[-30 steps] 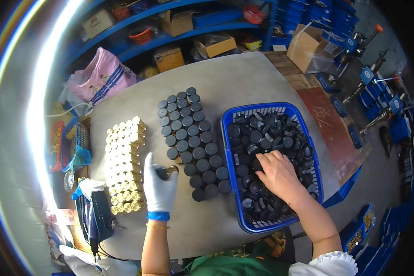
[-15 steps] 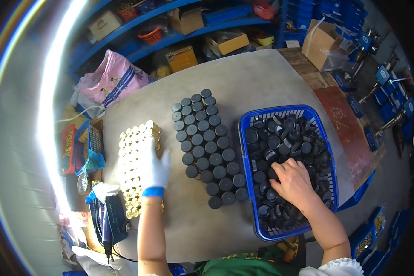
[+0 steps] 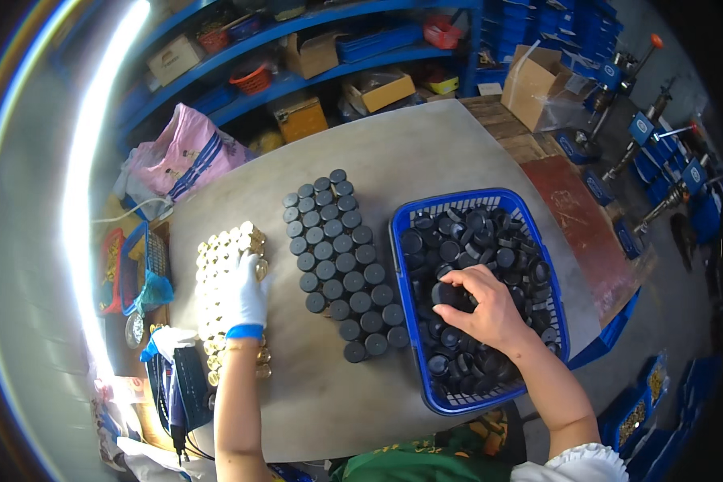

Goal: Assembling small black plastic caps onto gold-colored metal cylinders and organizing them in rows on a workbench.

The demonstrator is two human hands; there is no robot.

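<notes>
My right hand [image 3: 486, 309] is over the blue basket [image 3: 402, 321], with thumb and fingers closed round a black round cap [image 3: 450, 296]. Many loose black caps [image 3: 466, 353] fill the basket under it. On the left, my left hand [image 3: 246, 297], in a white glove with a blue cuff, reaches over rows of shiny brass cylinders [image 3: 213, 257]. Its fingers and thumb close on a brass cylinder [image 3: 261, 268] at the right side of that group; glare partly hides the grip. Between the hands, black-capped cylinders [image 3: 345, 263] stand upright in tight rows on the grey table.
A pink bag [image 3: 186, 153] lies at the table's far left edge. Small baskets [image 3: 157, 257] and a dark bin with a pen-like tool [image 3: 177, 390] stand on the left. Blue shelves [image 3: 337, 60] run behind; a cardboard box [image 3: 534, 88] and hand presses [image 3: 643, 128] are at the right.
My right hand has lifted a little and now holds a black cap from the basket. My left hand has closed on the right side of the brass group. The whole view has shifted slightly.
</notes>
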